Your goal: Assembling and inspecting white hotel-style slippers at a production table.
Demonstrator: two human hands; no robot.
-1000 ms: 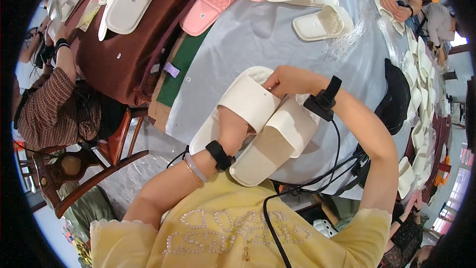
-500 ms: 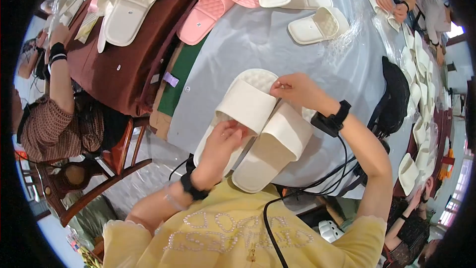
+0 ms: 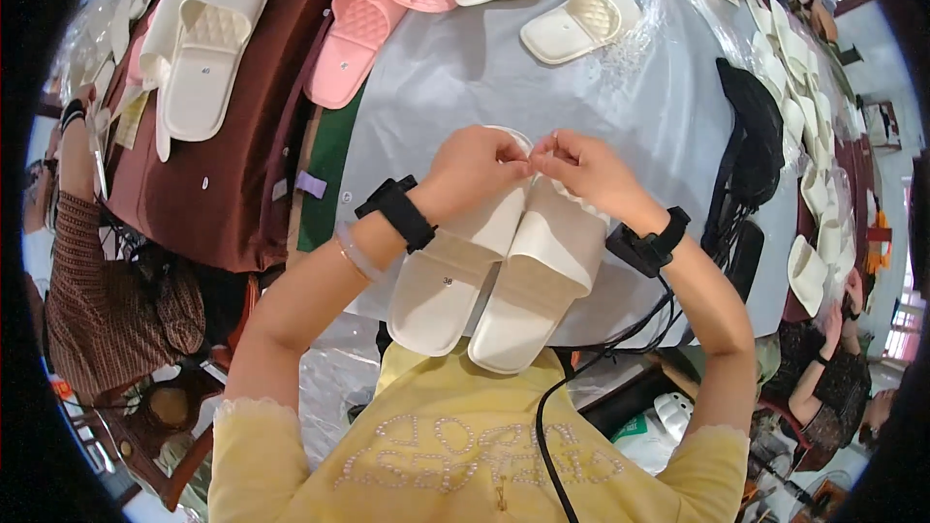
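Observation:
A pair of cream slippers lies side by side on the table before me, heels toward my body: the left slipper [image 3: 436, 305] and the right slipper [image 3: 557, 266]. Over their far ends my left hand [image 3: 477, 167] and my right hand [image 3: 589, 170] meet, fingertips pinched and almost touching. Anything between the fingers is too small or hidden to make out. My left hand covers part of the left slipper's strap and its far end. Both wrists wear black bands with small dark boxes.
Pale cloth [image 3: 426, 97] covers the table. More cream slippers [image 3: 572, 24] and pink slippers [image 3: 354, 44] lie beyond, others on a brown cloth [image 3: 194, 194] at left. A black fabric item [image 3: 751, 136] and cables [image 3: 630, 339] are at right. Co-workers sit on both sides.
My left hand has left the left slipper's opening and risen to meet my right hand beyond the straps. The left slipper now lies flatter, its insole showing. The view has shifted slightly.

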